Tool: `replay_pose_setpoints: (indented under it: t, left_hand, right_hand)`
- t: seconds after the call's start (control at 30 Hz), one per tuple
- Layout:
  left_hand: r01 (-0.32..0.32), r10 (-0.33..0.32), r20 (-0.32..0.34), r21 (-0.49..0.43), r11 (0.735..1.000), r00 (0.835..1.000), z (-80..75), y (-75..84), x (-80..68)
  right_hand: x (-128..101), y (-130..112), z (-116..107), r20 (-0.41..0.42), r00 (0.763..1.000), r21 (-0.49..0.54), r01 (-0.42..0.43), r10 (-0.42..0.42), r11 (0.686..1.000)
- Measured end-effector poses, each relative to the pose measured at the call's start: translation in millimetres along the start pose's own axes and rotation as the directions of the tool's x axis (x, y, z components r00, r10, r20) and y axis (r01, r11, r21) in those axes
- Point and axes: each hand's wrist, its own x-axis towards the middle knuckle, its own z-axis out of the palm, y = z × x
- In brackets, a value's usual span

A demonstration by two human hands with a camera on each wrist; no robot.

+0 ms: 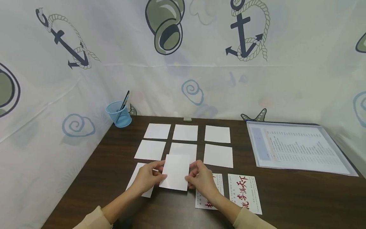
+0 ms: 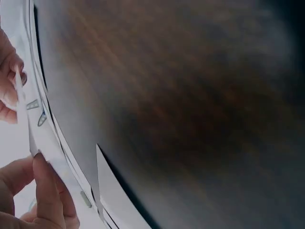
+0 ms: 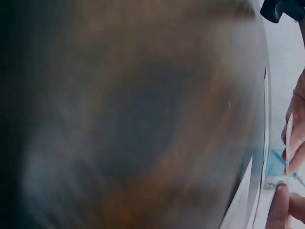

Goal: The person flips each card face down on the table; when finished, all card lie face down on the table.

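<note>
both hands [image 1: 175, 179] pinch blank card [image 1: 175, 171], edges only | risk: we slip, knock 12 o'clock grid [image 1: 186, 141]

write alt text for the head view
Both hands, left hand and right hand, pinch a blank white card by its side edges above a dark table. Six more blank cards lie in rows behind it, two printed cards to the right.
</note>
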Motion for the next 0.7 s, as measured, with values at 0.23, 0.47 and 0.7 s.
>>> replay_pose_setpoints:
  t: [0.23,0.47,0.7]
  left_hand:
    - [-0.074,0.062,0.111,0.106,0.992,0.992,-0.8,-4.2,-6.2]
    - [-0.11,0.076,0.164,0.206,0.972,0.983,0.0,-3.0,-11.8]
    - [-0.142,0.092,0.174,0.304,0.942,0.98,1.9,-2.8,-12.2]
  right_hand:
    - [-6,5,-1,0.113,0.992,-0.086,-0.048,0.057,0.995]
    - [-9,10,1,0.101,0.994,-0.335,0.067,-0.035,0.94]
    - [-10,13,3,0.082,0.994,-0.492,0.101,-0.069,0.865]
